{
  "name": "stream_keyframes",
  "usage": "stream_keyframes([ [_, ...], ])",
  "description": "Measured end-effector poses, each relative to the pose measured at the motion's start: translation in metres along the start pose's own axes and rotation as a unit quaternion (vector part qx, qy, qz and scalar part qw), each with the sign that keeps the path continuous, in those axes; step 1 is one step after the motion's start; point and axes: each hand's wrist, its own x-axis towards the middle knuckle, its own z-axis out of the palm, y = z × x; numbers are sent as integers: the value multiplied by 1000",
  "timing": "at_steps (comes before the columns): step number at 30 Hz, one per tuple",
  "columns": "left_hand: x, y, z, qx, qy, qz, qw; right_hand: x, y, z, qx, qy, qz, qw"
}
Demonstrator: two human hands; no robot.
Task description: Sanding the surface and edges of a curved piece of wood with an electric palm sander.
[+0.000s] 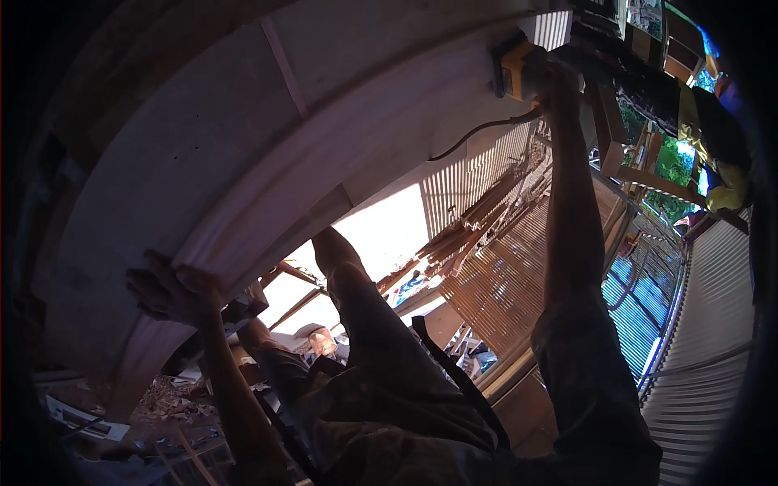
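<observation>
Stretching over the pale surface (pixel 194 121), a long reddish wooden board (pixel 300 154) runs lengthwise from under the left grip (pixel 174 287) up toward the right grip (pixel 559 85); I see faint streaks along it. The left grip is nearer, lying on it with fingers spread, clasping nothing. The right grip is closed around a yellow-and-black power tool (pixel 523 69), on or just beside the board's far end, I can't tell which. A dark cord (pixel 486 125) trails leftward below that grip.

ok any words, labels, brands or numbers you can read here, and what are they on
None can be read.
Yellow-and-black power tool under the right hand: too small and dim to make out any lettering.
White flat piece at lower left: too blurred to tell.
</observation>
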Motion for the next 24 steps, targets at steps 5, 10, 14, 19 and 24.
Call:
stream_keyframes([
  [5,-2,-10,0,9,7,6,1000,-49,-3,25,-224,120,-278,926],
  [10,-1,-4,4,10,8,5,1000,-20,1,-3,112,69,157,979],
  [14,0,-7,1,21,4,17,1000,-47,-22,19,25,103,2,994],
  [19,-3,-9,4,23,12,14,1000,-71,-15,37,-138,126,-280,942],
  [24,-3,-3,2,8,14,14,1000,-28,-42,12,55,19,75,995],
])
